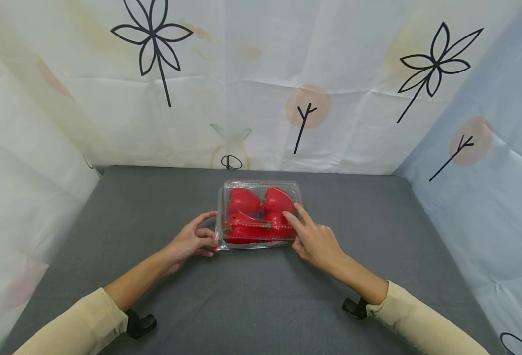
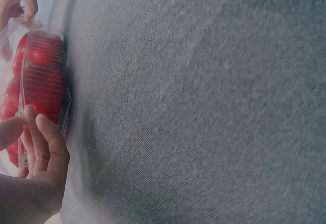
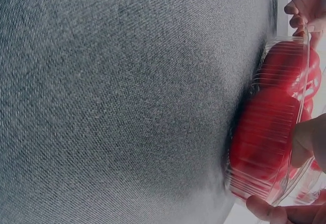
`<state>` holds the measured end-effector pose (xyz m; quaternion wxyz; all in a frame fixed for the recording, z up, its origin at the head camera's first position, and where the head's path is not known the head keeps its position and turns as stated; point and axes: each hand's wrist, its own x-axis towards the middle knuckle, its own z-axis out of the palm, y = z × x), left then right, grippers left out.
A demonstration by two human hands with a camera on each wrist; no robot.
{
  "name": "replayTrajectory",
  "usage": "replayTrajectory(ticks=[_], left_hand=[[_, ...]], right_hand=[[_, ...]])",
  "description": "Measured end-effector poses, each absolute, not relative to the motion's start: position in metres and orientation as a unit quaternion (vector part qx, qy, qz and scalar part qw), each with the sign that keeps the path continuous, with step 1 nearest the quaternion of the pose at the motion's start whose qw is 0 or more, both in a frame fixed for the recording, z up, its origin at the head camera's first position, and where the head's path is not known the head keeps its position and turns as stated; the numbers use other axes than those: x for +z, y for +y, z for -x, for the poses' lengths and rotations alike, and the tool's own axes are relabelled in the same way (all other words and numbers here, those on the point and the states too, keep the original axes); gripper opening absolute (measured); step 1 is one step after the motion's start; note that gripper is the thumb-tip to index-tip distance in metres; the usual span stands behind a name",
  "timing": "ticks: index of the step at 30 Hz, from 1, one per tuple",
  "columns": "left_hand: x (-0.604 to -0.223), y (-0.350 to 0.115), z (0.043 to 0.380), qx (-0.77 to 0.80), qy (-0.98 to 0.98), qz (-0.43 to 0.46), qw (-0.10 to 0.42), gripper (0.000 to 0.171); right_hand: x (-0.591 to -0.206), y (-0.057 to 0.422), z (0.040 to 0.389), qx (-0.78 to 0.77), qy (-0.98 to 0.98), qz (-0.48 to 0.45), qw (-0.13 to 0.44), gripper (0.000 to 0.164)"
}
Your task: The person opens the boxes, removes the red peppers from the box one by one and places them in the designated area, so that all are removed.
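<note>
The clear box (image 1: 243, 246) lies nine-to-three between my hands. My left hand (image 1: 191, 241) pinches its eight-o'clock edge; my right hand (image 1: 317, 242) touches four o'clock, grip unclear.

In the head view, the right hand (image 1: 318, 242) is hiding the four-o'clock corner of the box (image 1: 262, 183), the sleeves (image 1: 76, 323) are running off-frame at eight and four, and the eleven-o'clock flower (image 1: 153, 33) is losing petal tips. The right wrist view is cropping the left hand (image 3: 308, 2) at two.
</note>
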<state>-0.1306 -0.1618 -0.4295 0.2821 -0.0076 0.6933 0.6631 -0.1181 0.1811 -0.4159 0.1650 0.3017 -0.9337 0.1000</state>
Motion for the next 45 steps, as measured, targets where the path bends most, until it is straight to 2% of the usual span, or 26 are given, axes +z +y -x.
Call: replayTrajectory(ticks=[12,21,28,34,45], left_hand=[[-0.433,-0.16,0.128,0.675,0.683,-0.001,0.279,0.077],[-0.43,-0.162,0.129,0.672,0.68,0.005,0.294,0.078],[-0.43,-0.162,0.129,0.668,0.682,0.007,0.296,0.078],[-0.43,-0.162,0.126,0.668,0.681,-0.002,0.301,0.079],[-0.429,-0.162,0.122,0.669,0.675,0.01,0.312,0.079]], right_hand=[[-0.411,0.183,0.115,0.067,-0.944,-0.291,0.14,0.076],[-0.393,0.19,0.115,0.024,-0.94,-0.313,0.132,0.067],[-0.369,0.195,0.122,0.07,-0.943,-0.299,0.129,0.066],[-0.355,0.198,0.131,0.101,-0.941,-0.288,0.149,0.057],[-0.337,0.196,0.149,0.134,-0.932,-0.264,0.208,0.051]])
